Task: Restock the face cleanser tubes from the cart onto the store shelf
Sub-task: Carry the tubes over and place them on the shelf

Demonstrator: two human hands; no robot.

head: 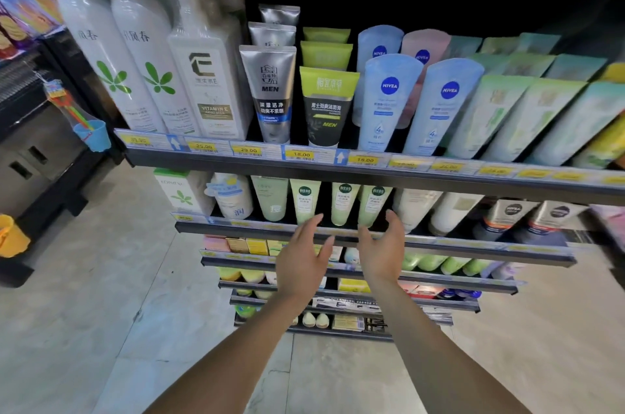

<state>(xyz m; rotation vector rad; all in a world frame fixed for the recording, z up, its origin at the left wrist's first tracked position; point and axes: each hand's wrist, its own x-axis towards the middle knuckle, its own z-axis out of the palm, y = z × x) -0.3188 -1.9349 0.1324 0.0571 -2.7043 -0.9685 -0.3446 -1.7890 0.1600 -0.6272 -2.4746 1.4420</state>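
Three pale green face cleanser tubes [341, 203] stand cap-down in a row on the second shelf [439, 241]. Both my hands reach toward them, empty. My left hand [304, 258] has its fingers spread and straight, just below and left of the tubes. My right hand [384, 251] is relaxed with slightly bent fingers, just right of the rightmost green tube. Neither hand touches a tube. The cart is out of view.
The top shelf [304, 163] holds tall white bottles [135, 68], silver and green men's tubes [270, 88] and blue Nivea tubes [389, 99]. Lower shelves carry boxes and bottles. A dark counter [40, 149] with a blue cup stands at left. Tiled floor lies below.
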